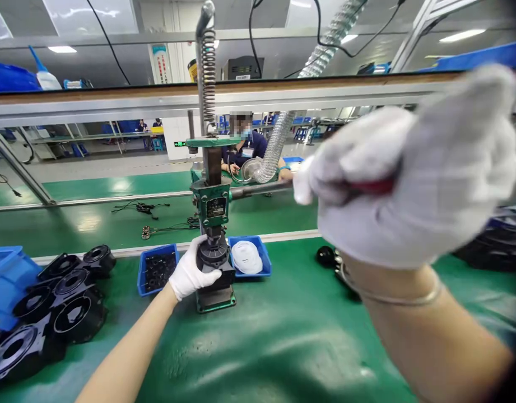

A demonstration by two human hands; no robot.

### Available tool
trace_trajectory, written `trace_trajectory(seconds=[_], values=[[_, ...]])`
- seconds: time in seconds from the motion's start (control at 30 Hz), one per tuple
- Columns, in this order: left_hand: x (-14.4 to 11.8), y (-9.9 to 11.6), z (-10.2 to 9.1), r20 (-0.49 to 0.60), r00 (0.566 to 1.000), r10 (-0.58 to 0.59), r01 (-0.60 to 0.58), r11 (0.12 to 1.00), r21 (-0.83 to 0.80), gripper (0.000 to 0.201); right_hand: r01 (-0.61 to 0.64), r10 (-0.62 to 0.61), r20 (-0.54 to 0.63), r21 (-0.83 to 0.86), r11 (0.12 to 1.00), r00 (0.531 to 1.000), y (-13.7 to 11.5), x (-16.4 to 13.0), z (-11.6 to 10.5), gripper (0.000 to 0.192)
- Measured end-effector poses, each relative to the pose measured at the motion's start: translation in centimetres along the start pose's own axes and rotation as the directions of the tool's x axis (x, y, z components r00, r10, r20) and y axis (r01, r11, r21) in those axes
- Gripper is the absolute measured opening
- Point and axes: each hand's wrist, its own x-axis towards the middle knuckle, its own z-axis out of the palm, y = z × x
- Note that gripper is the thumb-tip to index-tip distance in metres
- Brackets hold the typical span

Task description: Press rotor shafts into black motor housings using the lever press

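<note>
Black part (214, 254) is sitting under the ram of the green press (211, 201), at 6 o'clock from its spring (207, 84) and on the base. The left hand (193, 274), gloved white, is wrapping the part from 9 o'clock; the fingertips are passing behind it and cannot be seen. The right hand (409, 173), also gloved, is clenching the lever (258, 190) at 3 o'clock from the press; motion blur is smearing the glove, and the handle's red grip is showing only as a sliver. Two blue bins (157, 268) are flanking the press. Black housings (51, 313) are lying at 9 o'clock, partly cut off by the frame edge. A dark object at 3 o'clock is hidden behind the right wrist.
</note>
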Motion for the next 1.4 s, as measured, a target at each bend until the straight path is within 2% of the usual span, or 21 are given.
trace_trajectory(seconds=[0.13, 0.23, 0.27, 0.33, 0.43, 0.47, 0.53, 0.6, 0.63, 0.67, 0.8, 0.83, 0.97, 1.1, 1.23, 1.33, 1.4], values=[[-0.1, 0.2, -0.2, 0.011, 1.000, -0.002, 0.002, 1.000, 0.019, 0.080, 0.052, -0.044, -0.119, 0.059, 0.997, 0.992, 0.6, -0.6, 0.9, 0.040], [-0.1, 0.4, -0.4, 0.016, 1.000, -0.004, 0.003, 0.999, 0.042, 0.081, 0.128, -0.094, -0.287, 0.104, 0.986, 0.953, 0.8, -2.7, 0.6, 0.041], [-0.1, 0.4, -0.5, 0.018, 1.000, -0.010, 0.009, 0.999, 0.047, 0.081, 0.150, -0.109, -0.300, 0.119, 0.981, 0.948, 0.9, -3.0, 0.5, 0.040], [-0.1, 0.4, -0.6, 0.024, 0.999, -0.021, 0.020, 0.998, 0.058, 0.081, 0.143, -0.101, -0.249, 0.158, 0.977, 0.963, 1.0, -2.6, 0.3, 0.037], [0.0, 0.3, -0.7, 0.026, 0.999, -0.024, 0.022, 0.997, 0.076, 0.081, -0.010, 0.015, -0.042, 0.113, 0.994, 0.999, 1.3, -1.3, 0.1, 0.034], [0.0, 0.3, -0.7, 0.027, 0.999, -0.025, 0.023, 0.996, 0.082, 0.082, -0.023, 0.026, -0.037, 0.079, 0.997, 0.999, 1.4, -1.3, 0.1, 0.035], [0.0, 0.2, -0.8, 0.025, 0.999, -0.024, 0.022, 0.996, 0.083, 0.083, 0.040, -0.035, -0.138, 0.030, 0.999, 0.990, 1.5, -2.4, 0.0, 0.037], [0.0, 0.1, -0.9, 0.035, 0.999, -0.021, 0.019, 0.997, 0.077, 0.084, 0.135, -0.126, -0.279, 0.013, 0.991, 0.952, 1.5, -4.2, -0.1, 0.040], [0.0, 0.1, -0.9, 0.044, 0.999, -0.021, 0.017, 0.997, 0.075, 0.084, 0.158, -0.146, -0.298, 0.016, 0.987, 0.943, 1.4, -4.9, -0.2, 0.040], [0.0, 0.1, -1.0, 0.053, 0.998, -0.020, 0.016, 0.997, 0.074, 0.084, 0.155, -0.143, -0.271, 0.023, 0.988, 0.952, 1.4, -5.4, -0.3, 0.039], [0.0, -0.1, -1.3, 0.073, 0.997, -0.028, 0.022, 0.997, 0.076, 0.086, 0.065, -0.062, -0.036, 0.089, 0.994, 0.997, 1.0, -5.0, -0.9, 0.035], [0.0, -0.2, -1.4, 0.078, 0.997, -0.028, 0.023, 0.998, 0.064, 0.087, 0.070, -0.066, -0.041, 0.116, 0.991, 0.997, 0.9, -4.8, -0.9, 0.035], [-0.2, -0.6, -1.6, 0.108, 0.994, -0.029, 0.028, 1.000, 0.012, 0.092, 0.199, -0.146, -0.224, 0.238, 0.951, 0.964, 1.1, -5.0, -0.7, 0.029], [-0.2, -1.0, -2.1, 0.155, 0.985, -0.069, 0.071, 0.997, -0.011, 0.099, 0.152, -0.133, -0.087, 0.277, 0.949, 0.987, 1.2, -5.3, -0.7, 0.023], [0.3, -1.1, -2.3, 0.182, 0.981, -0.070, 0.076, 0.997, -0.030, 0.101, 0.109, -0.086, -0.127, 0.191, 0.976, 0.988, 0.8, -5.5, -0.9, 0.031], [0.1, -0.5, -2.3, 0.168, 0.984, -0.061, 0.071, 0.996, -0.056, 0.103, 0.000, 0.004, -0.022, 0.173, 0.985, 1.000, 0.7, -4.8, -1.3, 0.025], [-1.2, 0.2, -2.4, 0.157, 0.986, -0.056, 0.067, 0.996, -0.067, 0.100, -0.097, 0.096, 0.011, 0.169, 0.981, 0.995, 1.0, -5.0, -2.1, 0.020]])
